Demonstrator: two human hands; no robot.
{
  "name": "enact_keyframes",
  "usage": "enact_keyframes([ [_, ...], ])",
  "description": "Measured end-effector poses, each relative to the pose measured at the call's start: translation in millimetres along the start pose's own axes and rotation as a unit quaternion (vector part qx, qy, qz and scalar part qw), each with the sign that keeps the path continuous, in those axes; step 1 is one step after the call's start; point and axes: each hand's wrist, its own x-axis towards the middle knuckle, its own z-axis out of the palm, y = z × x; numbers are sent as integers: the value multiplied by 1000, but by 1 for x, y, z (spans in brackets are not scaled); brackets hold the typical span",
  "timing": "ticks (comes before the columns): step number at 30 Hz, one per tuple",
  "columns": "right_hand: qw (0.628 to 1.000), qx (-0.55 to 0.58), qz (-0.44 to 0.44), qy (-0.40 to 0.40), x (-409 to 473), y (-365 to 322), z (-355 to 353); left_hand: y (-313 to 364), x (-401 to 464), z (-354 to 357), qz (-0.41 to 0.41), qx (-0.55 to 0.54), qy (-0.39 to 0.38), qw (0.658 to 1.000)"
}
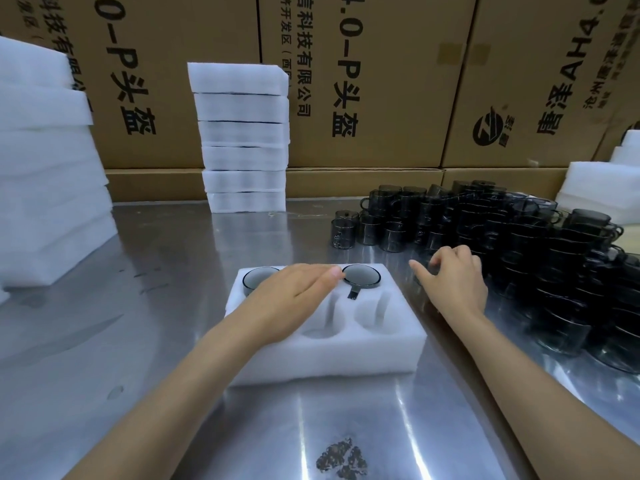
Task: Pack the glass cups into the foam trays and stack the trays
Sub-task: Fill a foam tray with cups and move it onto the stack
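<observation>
- Fingers of left hand: straight, flat on the foam tray, gripping nothing; tips just beside the far-right cup.
- Fingers of right hand: curled, down among the loose cups right of the tray; forefinger sticking out toward the tray. Cannot tell whether holding a cup; the glass under the palm is blurred.
- Two cups seated in the far row of the tray, the far-left cup partly under the left hand; two near pockets empty.
- Far-right cup: mouth up, upright; handle in its slot, pointing toward the near edge of the tray.
- Tray: long axis left to right across the steel table.
- Risk: crowded, piled glass right of the tray; careless lifting likely to knock neighbours over or chip them.
- Risk: handle turned off its slot, so cup sitting proud and next tray rocking.
- Stack of filled trays behind the tray, tall and slightly uneven; may lean further with more added.
</observation>
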Motion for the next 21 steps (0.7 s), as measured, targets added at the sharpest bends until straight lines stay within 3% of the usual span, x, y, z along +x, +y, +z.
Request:
enact_keyframes([
  [3,1000,14,9,-14,-4,-1,-4,0,0,0,-1,-2,4,1000],
  [8,989,-24,18,-146,-10,-7,-13,-1,-2,0,-5,-9,11,1000],
  [10,987,-20,20,-156,-13,-10,-15,-2,-1,0,-6,-7,8,1000],
  [15,989,49,22,-141,-22,-18,-25,-3,-1,1,-7,9,6,1000],
  [21,971,236,-25,14,-38,-35,-44,-2,-1,1,2,22,-3,1000],
])
